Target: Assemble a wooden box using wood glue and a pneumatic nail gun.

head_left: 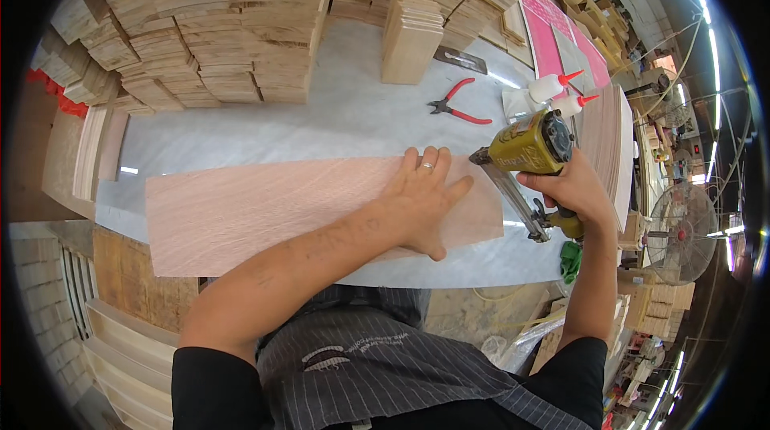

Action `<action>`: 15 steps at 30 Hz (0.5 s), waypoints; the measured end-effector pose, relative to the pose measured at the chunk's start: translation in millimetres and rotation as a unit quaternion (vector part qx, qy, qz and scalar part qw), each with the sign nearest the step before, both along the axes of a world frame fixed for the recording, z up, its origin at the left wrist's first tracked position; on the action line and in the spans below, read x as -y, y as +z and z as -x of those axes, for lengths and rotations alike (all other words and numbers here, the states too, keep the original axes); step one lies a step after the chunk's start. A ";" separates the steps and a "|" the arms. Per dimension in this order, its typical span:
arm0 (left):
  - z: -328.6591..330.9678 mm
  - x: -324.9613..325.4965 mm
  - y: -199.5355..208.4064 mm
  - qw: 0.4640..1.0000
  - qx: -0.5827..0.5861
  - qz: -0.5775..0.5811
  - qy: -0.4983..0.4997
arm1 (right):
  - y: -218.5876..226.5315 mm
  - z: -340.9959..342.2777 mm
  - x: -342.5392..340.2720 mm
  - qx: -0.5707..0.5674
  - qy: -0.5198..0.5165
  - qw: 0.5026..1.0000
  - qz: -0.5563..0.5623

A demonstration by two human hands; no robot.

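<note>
Grey bench (265, 129); wood panel (257, 205) along near edge. My left hand (425, 201) spread flat on panel, right hand (581, 189) gripping nail gun (525, 145). Risk: tilted nose skids, nails left fingers.

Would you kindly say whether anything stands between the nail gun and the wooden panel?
Nothing visible does; the left hand lies on the wooden panel, left of the nail gun in the right hand.

Pinkish grained panel (257, 201), yellow nailer (525, 145)
</note>
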State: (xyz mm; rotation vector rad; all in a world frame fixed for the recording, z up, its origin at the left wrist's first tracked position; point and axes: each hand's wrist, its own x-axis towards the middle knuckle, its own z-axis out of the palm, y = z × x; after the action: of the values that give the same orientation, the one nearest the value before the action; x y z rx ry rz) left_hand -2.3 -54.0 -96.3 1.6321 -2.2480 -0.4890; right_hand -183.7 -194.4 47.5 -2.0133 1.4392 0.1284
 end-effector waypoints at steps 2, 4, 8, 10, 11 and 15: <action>0.0 -0.4 0.1 1.000 0.002 -0.003 -0.002 | 1.2 -2.0 -1.5 0.002 0.003 1.000 0.002; 0.2 -0.9 -0.7 1.000 -0.001 0.011 0.001 | 1.7 -2.7 -2.0 0.004 0.006 1.000 0.005; 0.8 -1.0 1.4 1.000 0.004 0.004 -0.006 | 6.0 -7.0 -6.5 -0.012 0.022 0.999 0.026; 2.0 -1.9 1.8 1.000 0.002 0.017 0.003 | 7.5 -10.0 -8.6 -0.016 0.032 0.999 0.041; 1.7 -1.7 3.6 1.000 0.003 0.019 0.002 | 6.5 -10.5 -8.1 -0.025 0.039 0.998 0.046; -0.8 -9.1 3.1 1.000 0.002 -0.009 0.010 | 3.3 0.4 -1.7 -0.031 0.018 0.999 0.039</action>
State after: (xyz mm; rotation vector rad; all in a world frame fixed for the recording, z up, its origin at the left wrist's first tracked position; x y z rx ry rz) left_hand -1.4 -44.9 -93.2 1.6637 -2.2346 -0.5040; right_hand -184.1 -192.6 50.8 -2.1160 1.4664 0.1550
